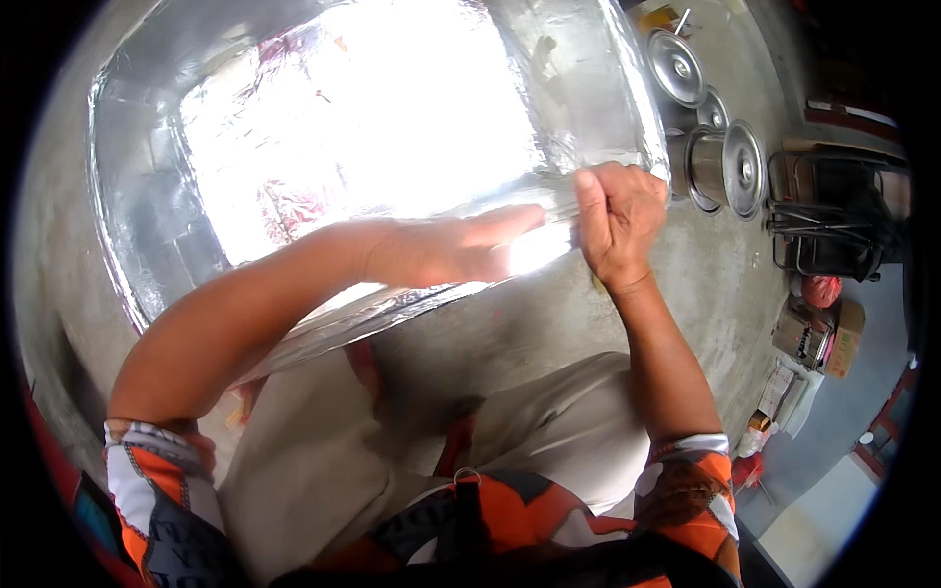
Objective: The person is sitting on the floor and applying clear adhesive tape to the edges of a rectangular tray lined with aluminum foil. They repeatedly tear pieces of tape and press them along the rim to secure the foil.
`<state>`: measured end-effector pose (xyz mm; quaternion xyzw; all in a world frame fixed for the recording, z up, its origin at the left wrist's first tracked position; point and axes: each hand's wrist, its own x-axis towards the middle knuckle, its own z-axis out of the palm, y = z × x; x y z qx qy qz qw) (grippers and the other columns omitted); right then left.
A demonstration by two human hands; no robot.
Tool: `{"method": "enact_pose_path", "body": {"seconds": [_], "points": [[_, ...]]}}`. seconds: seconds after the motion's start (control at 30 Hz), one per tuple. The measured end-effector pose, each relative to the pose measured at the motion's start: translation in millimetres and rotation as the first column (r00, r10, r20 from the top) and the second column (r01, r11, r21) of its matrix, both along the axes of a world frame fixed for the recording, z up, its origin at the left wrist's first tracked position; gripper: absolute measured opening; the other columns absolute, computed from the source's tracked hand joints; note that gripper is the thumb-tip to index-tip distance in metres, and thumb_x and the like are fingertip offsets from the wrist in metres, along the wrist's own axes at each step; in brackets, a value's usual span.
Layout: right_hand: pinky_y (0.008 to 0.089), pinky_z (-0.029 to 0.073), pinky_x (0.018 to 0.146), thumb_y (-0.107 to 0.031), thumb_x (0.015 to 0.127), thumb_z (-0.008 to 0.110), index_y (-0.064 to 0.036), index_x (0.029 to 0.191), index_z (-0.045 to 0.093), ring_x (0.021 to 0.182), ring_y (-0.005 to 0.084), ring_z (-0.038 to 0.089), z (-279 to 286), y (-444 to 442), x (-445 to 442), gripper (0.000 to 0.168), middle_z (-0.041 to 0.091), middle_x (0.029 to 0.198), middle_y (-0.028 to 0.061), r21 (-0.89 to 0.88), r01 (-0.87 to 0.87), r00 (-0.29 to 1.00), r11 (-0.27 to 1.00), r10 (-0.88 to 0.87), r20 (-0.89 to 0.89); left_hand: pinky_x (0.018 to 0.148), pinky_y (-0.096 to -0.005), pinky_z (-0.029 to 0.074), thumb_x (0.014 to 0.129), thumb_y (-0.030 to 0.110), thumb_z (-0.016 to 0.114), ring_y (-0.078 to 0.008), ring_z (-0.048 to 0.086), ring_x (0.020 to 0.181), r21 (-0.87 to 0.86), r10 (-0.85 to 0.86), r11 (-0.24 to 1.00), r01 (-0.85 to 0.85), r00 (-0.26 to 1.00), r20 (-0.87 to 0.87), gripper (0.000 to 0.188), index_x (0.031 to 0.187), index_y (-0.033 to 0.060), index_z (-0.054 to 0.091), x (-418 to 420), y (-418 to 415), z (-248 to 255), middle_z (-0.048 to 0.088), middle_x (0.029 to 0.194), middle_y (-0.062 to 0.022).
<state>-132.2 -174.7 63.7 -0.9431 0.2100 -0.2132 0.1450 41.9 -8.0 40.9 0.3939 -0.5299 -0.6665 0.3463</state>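
Note:
In front of me is a large open box lined with shiny silver foil point(588, 88), its bottom glaring white with some reddish reflections. Foil also covers the near rim, where it looks creased. My left hand point(441, 250) lies along that near rim with its fingers stretched to the right. It is blurred, and whether it pinches the edge is unclear. Close to the near right corner, my right hand point(623, 217) grips the rim, fingers curled over it and thumb on the inner side. A short bright stretch of foil shows between the hands.
Steel pots with round lids point(744, 170) stand on the concrete floor point(706, 294) to the right of the box. Beyond them are folded black metal-framed chairs point(827, 213), a red plastic bag point(821, 291) and a cardboard box point(845, 338) along the wall. My knees are below the near rim.

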Motion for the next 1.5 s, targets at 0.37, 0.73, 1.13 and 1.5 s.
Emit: {"method": "enact_pose_path", "body": {"seconds": [0.37, 0.73, 1.13, 1.5], "points": [[0.0382, 0.036, 0.066, -0.024, 0.094, 0.053, -0.009, 0.066, 0.058, 0.061, 0.0267, 0.051, -2.5, 9.3, -0.5, 0.032, 0.055, 0.062, 0.0073, 0.079, 0.054, 0.998, 0.995, -0.052, -0.027, 0.117, -0.0412, 0.009, 0.078, 0.085, 0.036, -0.029, 0.007, 0.147, 0.21, 0.054, 0.975, -0.073, 0.994, 0.095, 0.113, 0.151, 0.0012, 0.015, 47.7, 154.4, 35.7, 0.01, 0.159, -0.018], [0.0353, 0.047, 0.081, -0.016, 0.092, 0.059, -0.001, 0.105, 0.064, 0.087, 0.0246, 0.062, 4.5, -7.3, -5.9, 0.021, 0.067, 0.094, 0.0118, 0.196, 0.106, 0.978, 0.975, -0.138, 0.157, 0.104, -0.0372, 0.038, 0.101, 0.037, 0.035, -0.0268, 0.054, 0.116, -0.053, 0.341, 0.933, -0.357, 0.824, 0.452, 0.052, 0.134, 0.0004, 0.051, 46.3, 72.2, 31.3, 0.056, 0.132, -0.0166], [0.0335, 0.044, 0.097, -0.027, 0.093, 0.053, -0.012, 0.109, 0.068, 0.112, 0.026, 0.06, -18.4, -38.6, -7.9, 0.027, 0.063, 0.122, 0.0096, 0.259, 0.367, 0.887, 0.893, -0.42, 0.192, 0.1, -0.035, 0.038, 0.097, 0.037, 0.042, -0.0196, 0.053, 0.112, 0.26, 0.302, 0.913, -0.316, 0.949, 0.091, 0.05, 0.124, -0.0028, 0.055, -30.0, -35.6, 24.9, 0.059, 0.123, -0.0132], [0.0329, 0.047, 0.093, -0.026, 0.092, 0.055, -0.012, 0.102, 0.072, 0.106, 0.0252, 0.064, -22.2, -43.0, -3.8, 0.024, 0.067, 0.116, 0.0087, 0.232, 0.398, 0.854, 0.888, -0.45, 0.26, 0.093, -0.0406, 0.037, 0.1, 0.032, 0.041, -0.035, 0.047, 0.106, -0.126, 0.27, 0.963, -0.239, 0.826, 0.494, 0.037, 0.112, -0.0024, 0.048, -43.5, -45.8, 20.0, 0.049, 0.113, -0.0237]]}}
